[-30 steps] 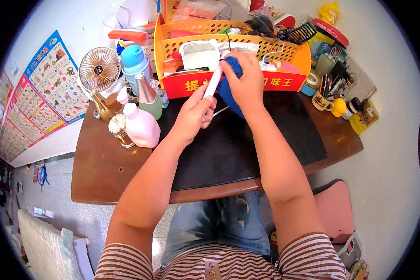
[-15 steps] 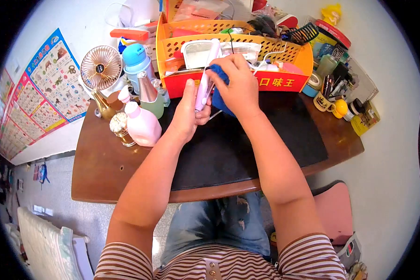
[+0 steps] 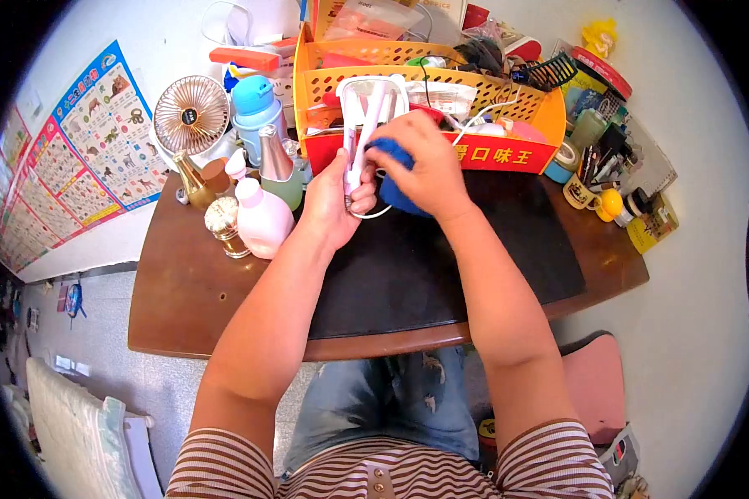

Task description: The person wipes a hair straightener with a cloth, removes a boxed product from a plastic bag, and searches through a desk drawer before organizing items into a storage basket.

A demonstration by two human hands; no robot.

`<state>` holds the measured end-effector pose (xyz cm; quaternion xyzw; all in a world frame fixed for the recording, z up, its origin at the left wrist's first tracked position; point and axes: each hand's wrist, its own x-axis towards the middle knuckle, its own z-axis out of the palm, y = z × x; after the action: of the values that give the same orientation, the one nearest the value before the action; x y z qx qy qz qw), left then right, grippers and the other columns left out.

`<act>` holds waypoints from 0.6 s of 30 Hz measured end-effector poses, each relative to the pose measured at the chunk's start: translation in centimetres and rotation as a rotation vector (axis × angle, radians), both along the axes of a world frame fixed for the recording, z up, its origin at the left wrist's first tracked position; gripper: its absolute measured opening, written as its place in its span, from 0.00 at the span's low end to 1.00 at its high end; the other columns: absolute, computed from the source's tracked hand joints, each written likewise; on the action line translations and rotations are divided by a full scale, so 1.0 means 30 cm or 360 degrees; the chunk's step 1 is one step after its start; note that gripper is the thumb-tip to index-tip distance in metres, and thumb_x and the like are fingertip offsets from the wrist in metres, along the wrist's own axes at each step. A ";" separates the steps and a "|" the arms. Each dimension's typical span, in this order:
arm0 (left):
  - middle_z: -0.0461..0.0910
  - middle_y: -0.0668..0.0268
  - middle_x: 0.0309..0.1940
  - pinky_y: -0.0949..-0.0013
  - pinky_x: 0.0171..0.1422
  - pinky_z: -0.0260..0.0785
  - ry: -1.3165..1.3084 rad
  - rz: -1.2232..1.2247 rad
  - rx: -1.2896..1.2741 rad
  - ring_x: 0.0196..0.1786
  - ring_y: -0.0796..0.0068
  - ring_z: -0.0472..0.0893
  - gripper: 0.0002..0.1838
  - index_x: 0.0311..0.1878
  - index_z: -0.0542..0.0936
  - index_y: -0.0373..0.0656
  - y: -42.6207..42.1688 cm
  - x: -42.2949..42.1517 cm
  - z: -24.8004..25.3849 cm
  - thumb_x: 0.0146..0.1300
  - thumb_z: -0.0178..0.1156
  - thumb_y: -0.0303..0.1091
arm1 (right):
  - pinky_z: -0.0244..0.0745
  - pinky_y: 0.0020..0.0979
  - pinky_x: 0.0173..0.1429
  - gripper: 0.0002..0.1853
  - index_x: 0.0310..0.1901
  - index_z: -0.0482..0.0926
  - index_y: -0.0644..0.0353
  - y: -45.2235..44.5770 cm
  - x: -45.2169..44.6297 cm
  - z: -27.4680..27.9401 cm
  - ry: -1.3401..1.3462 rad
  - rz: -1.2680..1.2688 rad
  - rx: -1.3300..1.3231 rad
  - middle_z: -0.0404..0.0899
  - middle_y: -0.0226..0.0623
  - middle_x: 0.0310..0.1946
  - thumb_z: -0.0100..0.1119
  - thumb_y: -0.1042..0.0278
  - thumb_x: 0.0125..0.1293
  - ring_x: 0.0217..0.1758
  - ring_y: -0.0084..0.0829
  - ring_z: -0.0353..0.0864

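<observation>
Brown counter (image 3: 183, 291): forked white appliance (image 3: 354, 173) is gripped by curled left hand (image 3: 329, 200), blue cloth (image 3: 401, 193) pinched by right hand (image 3: 429, 166); apparent wiping requires steady support.

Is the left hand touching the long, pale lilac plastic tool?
Touching. The head view shows the left hand gripping the pale lilac tool near its lower end, thumb on one side, fingertips on the other.
</observation>
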<state>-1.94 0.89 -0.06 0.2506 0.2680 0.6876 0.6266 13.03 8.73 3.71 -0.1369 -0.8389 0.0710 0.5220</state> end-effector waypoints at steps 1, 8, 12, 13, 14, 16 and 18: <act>0.70 0.69 0.27 0.77 0.22 0.53 -0.0043 -0.0113 0.0050 0.21 0.82 0.62 0.19 0.43 0.71 0.45 -0.002 -0.002 -0.003 0.81 0.40 0.50 | 0.79 0.38 0.46 0.12 0.43 0.84 0.51 -0.022 -0.008 -0.006 -0.0080 0.0032 -0.0010 0.78 0.36 0.41 0.71 0.61 0.58 0.43 0.41 0.83; 0.64 0.73 0.23 0.79 0.20 0.48 0.0525 -0.0058 0.0112 0.18 0.86 0.58 0.17 0.45 0.68 0.49 -0.032 0.071 0.011 0.80 0.43 0.53 | 0.78 0.41 0.46 0.12 0.43 0.83 0.54 0.025 0.014 0.004 0.0297 -0.0479 -0.0018 0.78 0.39 0.41 0.71 0.60 0.60 0.44 0.44 0.82; 0.64 0.73 0.23 0.79 0.20 0.48 0.0697 -0.0064 0.0143 0.18 0.85 0.59 0.17 0.46 0.67 0.49 -0.043 0.095 0.017 0.79 0.44 0.54 | 0.77 0.39 0.48 0.12 0.43 0.83 0.56 0.049 0.049 0.027 0.0520 -0.0567 -0.0161 0.78 0.41 0.42 0.70 0.62 0.61 0.44 0.44 0.81; 0.65 0.73 0.23 0.79 0.20 0.48 0.0718 -0.0039 0.0134 0.18 0.85 0.59 0.17 0.46 0.67 0.49 -0.042 0.095 0.017 0.79 0.44 0.54 | 0.77 0.39 0.48 0.12 0.43 0.83 0.56 0.049 0.044 0.023 0.0531 -0.0550 -0.0169 0.78 0.41 0.42 0.70 0.62 0.61 0.45 0.45 0.81; 0.65 0.73 0.23 0.79 0.20 0.48 0.0718 -0.0038 0.0135 0.18 0.85 0.59 0.17 0.46 0.67 0.49 -0.041 0.091 0.016 0.79 0.44 0.54 | 0.77 0.39 0.48 0.12 0.43 0.83 0.57 0.050 0.036 0.015 0.0462 -0.0478 -0.0116 0.77 0.41 0.42 0.70 0.62 0.61 0.45 0.45 0.81; 0.64 0.73 0.22 0.81 0.19 0.48 0.0638 0.0130 0.0156 0.17 0.87 0.58 0.17 0.45 0.67 0.49 -0.040 0.078 0.017 0.79 0.44 0.53 | 0.77 0.39 0.49 0.12 0.42 0.83 0.57 0.034 0.007 -0.006 0.0246 -0.0284 -0.0077 0.77 0.41 0.41 0.70 0.62 0.60 0.47 0.45 0.81; 0.65 0.73 0.22 0.80 0.18 0.48 0.0487 0.0265 0.0130 0.17 0.87 0.58 0.17 0.42 0.68 0.49 -0.033 0.059 0.023 0.79 0.44 0.52 | 0.78 0.39 0.46 0.11 0.42 0.83 0.54 -0.024 -0.024 -0.014 0.0021 -0.0077 -0.0042 0.77 0.38 0.40 0.70 0.62 0.59 0.44 0.43 0.82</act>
<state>-0.16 -0.11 0.62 0.3545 0.3520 0.7012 0.5088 12.31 8.00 3.29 -0.1635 -0.8308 0.0703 0.5273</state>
